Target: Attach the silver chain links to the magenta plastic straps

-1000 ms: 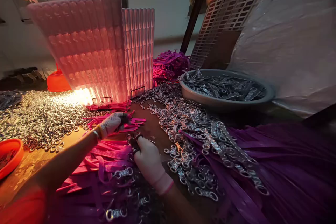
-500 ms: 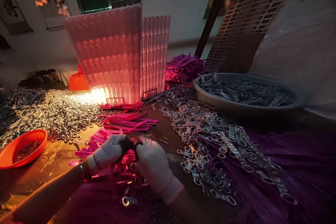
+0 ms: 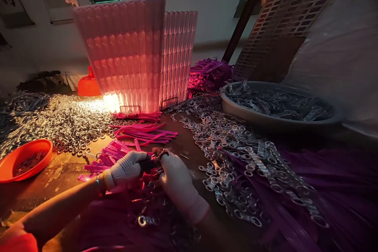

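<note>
Many pink straps [image 3: 111, 156] just beyond L grip [image 3: 126, 168], prob. touching.

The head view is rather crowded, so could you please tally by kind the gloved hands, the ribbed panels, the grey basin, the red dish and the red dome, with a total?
Gloved hands: 2
Ribbed panels: 2
Grey basin: 1
Red dish: 1
Red dome: 1
Total: 7

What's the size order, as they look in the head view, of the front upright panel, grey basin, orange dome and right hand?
Largest to smallest:
Front upright panel
Grey basin
Right hand
Orange dome
The nearer hand may owe its rank to closeness.
</note>
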{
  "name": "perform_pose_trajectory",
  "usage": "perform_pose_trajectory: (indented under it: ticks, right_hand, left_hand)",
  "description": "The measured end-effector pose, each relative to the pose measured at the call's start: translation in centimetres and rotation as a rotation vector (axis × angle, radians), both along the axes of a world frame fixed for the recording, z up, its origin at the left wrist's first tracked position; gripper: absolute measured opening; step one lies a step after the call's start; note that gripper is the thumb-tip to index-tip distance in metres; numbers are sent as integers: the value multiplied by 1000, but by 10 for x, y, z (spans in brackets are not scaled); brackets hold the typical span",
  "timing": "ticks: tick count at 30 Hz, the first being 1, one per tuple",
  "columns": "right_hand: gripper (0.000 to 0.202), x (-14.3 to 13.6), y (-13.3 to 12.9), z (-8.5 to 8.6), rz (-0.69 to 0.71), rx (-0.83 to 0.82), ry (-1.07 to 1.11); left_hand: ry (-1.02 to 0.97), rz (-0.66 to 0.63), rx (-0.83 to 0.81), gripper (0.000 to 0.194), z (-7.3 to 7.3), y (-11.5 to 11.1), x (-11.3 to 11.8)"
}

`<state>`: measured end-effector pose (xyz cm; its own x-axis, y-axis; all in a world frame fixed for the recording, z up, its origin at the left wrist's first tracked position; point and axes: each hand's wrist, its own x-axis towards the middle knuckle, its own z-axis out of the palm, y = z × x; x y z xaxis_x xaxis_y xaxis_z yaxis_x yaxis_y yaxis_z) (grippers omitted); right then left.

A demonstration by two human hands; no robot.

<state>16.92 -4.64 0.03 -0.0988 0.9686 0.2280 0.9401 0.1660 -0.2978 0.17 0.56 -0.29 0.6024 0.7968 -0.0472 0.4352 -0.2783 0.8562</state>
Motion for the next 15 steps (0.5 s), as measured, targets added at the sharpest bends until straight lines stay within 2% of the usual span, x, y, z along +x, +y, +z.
perform_pose_trajectory:
  ticks: [2,4,7,9,12,15]
  right_hand:
    - [42,3,-1,10,44,-97,32]
    - [39,6,-2,17,92,-208,32]
    - [30,7,-2,19,128,-328,-10]
    - [25,3,-2,16,76,-322,-40]
    - [28,-5,-2,12,-7,-257,-72]
    - [31,-10,-4,10,7,-229,-121]
  left_hand:
    - [-42,68,-23,20,1,-4,-2]
    - [-60,107,32,23,1,-8,-4]
    - [-67,126,69,25,-1,-15,-5]
    - [-54,133,67,23,-2,-18,-5]
    - [-1,148,79,18,-6,-20,-5]
    - [19,151,119,17,-10,-25,-4]
